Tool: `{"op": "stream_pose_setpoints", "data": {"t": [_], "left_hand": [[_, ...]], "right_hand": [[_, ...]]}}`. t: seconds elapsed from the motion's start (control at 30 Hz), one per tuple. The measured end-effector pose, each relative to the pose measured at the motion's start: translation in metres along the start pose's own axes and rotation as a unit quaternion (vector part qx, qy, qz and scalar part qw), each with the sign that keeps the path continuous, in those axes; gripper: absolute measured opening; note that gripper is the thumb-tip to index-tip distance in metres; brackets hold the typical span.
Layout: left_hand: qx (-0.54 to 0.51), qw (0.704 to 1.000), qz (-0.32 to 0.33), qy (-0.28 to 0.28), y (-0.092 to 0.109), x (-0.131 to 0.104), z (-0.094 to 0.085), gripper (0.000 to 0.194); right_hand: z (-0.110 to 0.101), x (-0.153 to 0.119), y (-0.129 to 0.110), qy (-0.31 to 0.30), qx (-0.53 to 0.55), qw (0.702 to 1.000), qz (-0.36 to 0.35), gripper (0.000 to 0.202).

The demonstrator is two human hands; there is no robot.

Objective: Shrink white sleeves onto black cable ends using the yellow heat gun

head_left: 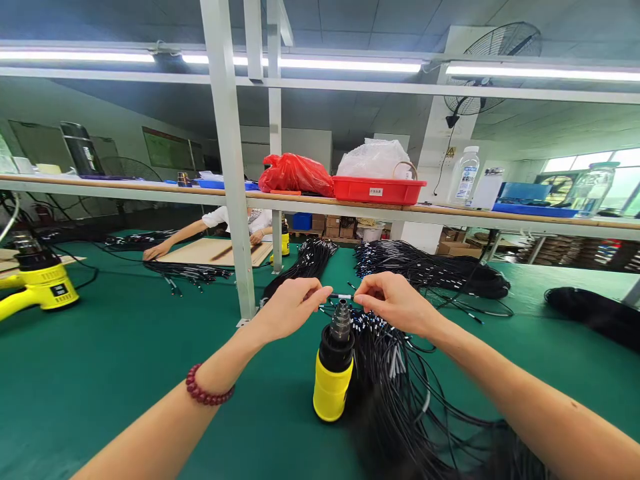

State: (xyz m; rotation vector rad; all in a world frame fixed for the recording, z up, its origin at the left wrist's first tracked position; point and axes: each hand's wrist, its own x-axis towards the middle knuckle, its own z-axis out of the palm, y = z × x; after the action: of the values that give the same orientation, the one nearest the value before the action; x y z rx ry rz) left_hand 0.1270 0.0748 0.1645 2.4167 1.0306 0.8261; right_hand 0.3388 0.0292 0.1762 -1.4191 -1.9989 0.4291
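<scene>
Left hand (287, 308) and right hand (395, 303) are holding one thin black cable (342, 296) stretched between them, fingers of each hand pinching together on it, directly above the metal nozzle of the upright yellow heat gun (333, 370) that is standing on the green counter (125, 373). The held span is hovering just over the nozzle tip; whether it is touching cannot be told. Cable is looking light, thin and limp, so it is probably needing a pinch on both sides of the worked spot to stay taut; the jacket is likely smooth, and fingers are sitting close to a nozzle that may be hot. A large cable bundle (400, 387) is lying just right of the gun, touching its base and crowding the right forearm. Left of the gun the counter is offering open room up to the white post (233, 200). Overhead shelf (450, 210) is limiting upward reach. Across the counter another person's hand (156, 251) is resting on a board, well apart.
</scene>
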Motion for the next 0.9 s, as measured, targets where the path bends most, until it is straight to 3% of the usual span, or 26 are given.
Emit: {"op": "stream_pose_setpoints", "data": {"t": [0.13, 0.53, 0.67, 0.9], "left_hand": [[-0.006, 1.0, 0.004, -0.007, -0.0018, 0.001, 0.0018, 0.047], [-0.028, 0.999, -0.005, 0.02, -0.0025, -0.0003, 0.0017, 0.028], [-0.036, 0.999, -0.006, 0.025, -0.0042, -0.0014, 0.0041, 0.021], [-0.033, 0.999, -0.007, 0.011, -0.0055, 0.0008, 0.0039, 0.044]], "right_hand": [[0.0012, -0.0002, -0.0006, 0.003, -0.008, 1.0, -0.008, 0.014], [0.003, 0.0026, 0.0023, 0.016, -0.004, 1.0, -0.004, 0.009], [0.0011, 0.0017, 0.0033, 0.005, -0.024, 1.0, 0.001, 0.017], [-0.0008, 0.0005, 0.0036, 0.001, -0.035, 0.999, -0.015, 0.021]]}}
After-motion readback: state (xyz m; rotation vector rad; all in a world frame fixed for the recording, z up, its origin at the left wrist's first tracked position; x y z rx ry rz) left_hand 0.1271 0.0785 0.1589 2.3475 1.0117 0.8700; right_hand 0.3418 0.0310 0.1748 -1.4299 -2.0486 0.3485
